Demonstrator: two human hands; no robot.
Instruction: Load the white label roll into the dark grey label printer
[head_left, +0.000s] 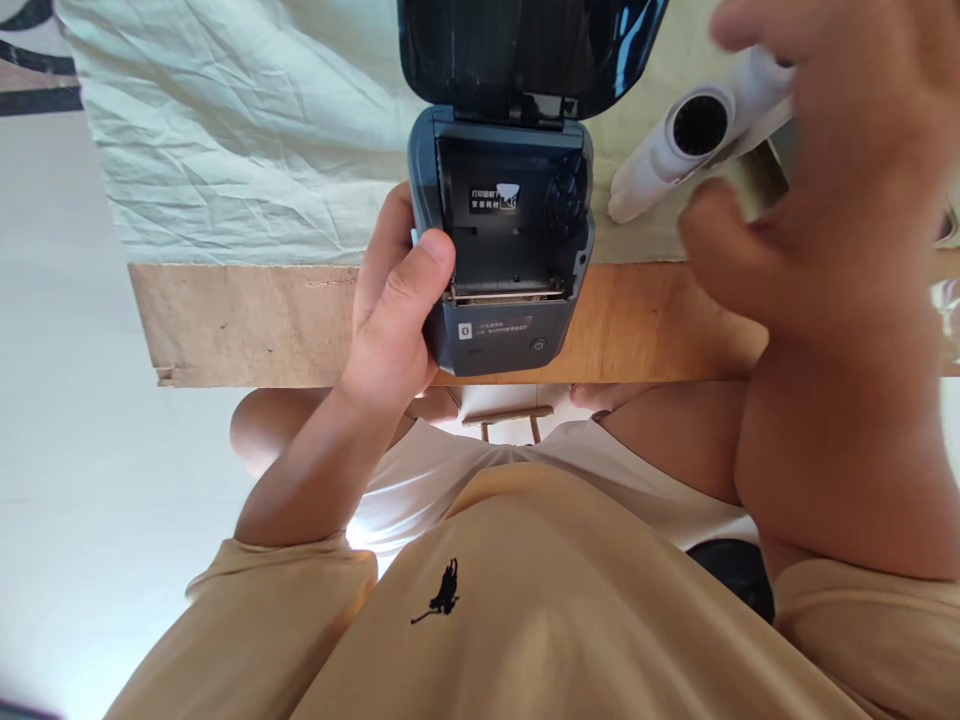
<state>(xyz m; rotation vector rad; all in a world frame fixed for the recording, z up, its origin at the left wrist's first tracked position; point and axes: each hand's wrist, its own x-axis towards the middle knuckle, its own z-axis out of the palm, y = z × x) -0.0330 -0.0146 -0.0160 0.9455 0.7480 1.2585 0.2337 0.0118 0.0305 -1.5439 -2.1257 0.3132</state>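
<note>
Left hand (pixel 390 310): grip closed around the left side of the label printer (pixel 499 250), thumb pressed on its front edge; it holds the unit over the near edge of the counter (pixel 225 320).
Label printer: dark grey body, lid (pixel 525 50) swung fully open and away from the person; paper bay (pixel 510 235) exposed and empty.
Right hand (pixel 817 170): raised close to the camera and blurred, fingers curled around a white paper roll (pixel 701 125); how firm that grip is, I cannot tell.
Paper roll: up and to the right of the printer, apart from it, dark core facing the camera.
Counter cover: a creased pale cloth (pixel 247 140) lies behind the printer.
Procedure note: keep the left hand steady and the lid fully back; judged from the bay, turn the roll so its axis runs across the bay before lowering it, with the free end towards the front slot.
</note>
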